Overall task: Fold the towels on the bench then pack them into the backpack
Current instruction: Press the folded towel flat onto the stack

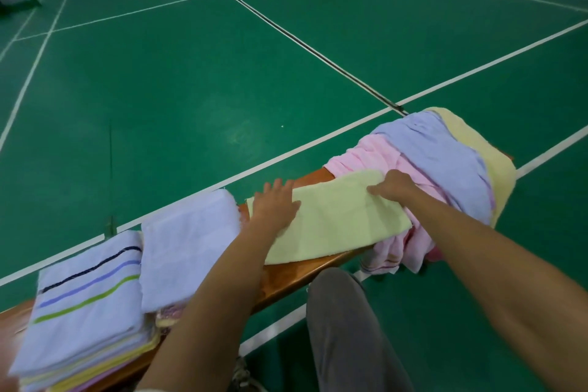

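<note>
Yellow towel (331, 219), folded into a long strip, lies across the wooden desk (296, 274) in the middle of the view. The left hand (276, 204) rests flat on its left end, fingers straight and spread. The right hand (394, 186) lies on its right end with fingers bent down onto the cloth; whether they pinch the edge or only press cannot be told from this angle.

Just beyond the right hand sits a loose heap: a pink towel (381, 156) underneath, a lavender towel (445, 162) draped over it, and another pale yellow towel (483, 149) at the far side. This heap hides the right end of the desk, and pink cloth hangs over the near edge.

Left of the yellow strip lies a folded white towel (187, 248), with slivers of pink and yellow cloth showing under its near edge. Further left stands a stack of folded towels (82, 321) topped by a white one with dark, blue and green stripes; its lower left corner is blurred and cut off by the picture edge.

A grey trouser leg (350, 334) shows below the desk, and what may be a shoe beside it is too dark to make out. Green court floor (222, 73) with white lines fills the background. No backpack is in view.
</note>
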